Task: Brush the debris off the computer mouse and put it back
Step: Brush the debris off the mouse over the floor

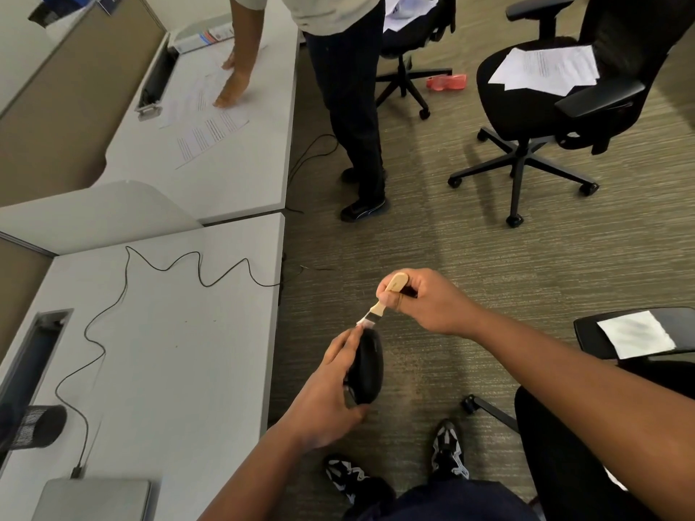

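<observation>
A black computer mouse is held over the carpet, to the right of the white desk. My left hand grips it from the left and below, fingers curled round its side. My right hand pinches the pale wooden handle of a small brush. The brush's white bristles touch the far end of the mouse.
On the desk lie a black cable, a closed grey laptop and a cable slot. Another person stands at the far desk, hand on papers. Office chairs with paper stand right. My shoes are below.
</observation>
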